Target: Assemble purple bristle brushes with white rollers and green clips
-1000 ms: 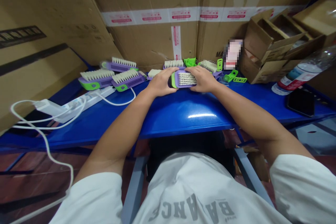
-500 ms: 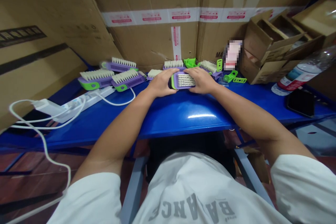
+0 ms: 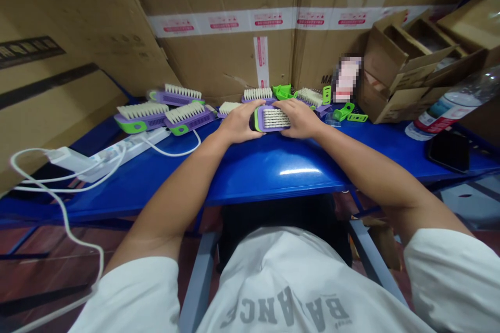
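A purple and green scrubbing brush is held between both hands over the blue table, its white bristles facing up toward me. My left hand grips the green end, and my right hand is wrapped round the other end. Behind it stands a similar brush, bristles up. Close to my right hand lie another brush and a green plastic part. Part of a further brush shows beside my left hand. The underside of the held brush is hidden.
Several brushes lie at the left, behind a white power strip with cables. On the right are green clips, cardboard boxes, a water bottle and a black phone. Large cardboard stands along the back.
The view has shifted very slightly. Both hands keep their hold on the brush in nearly the same place.
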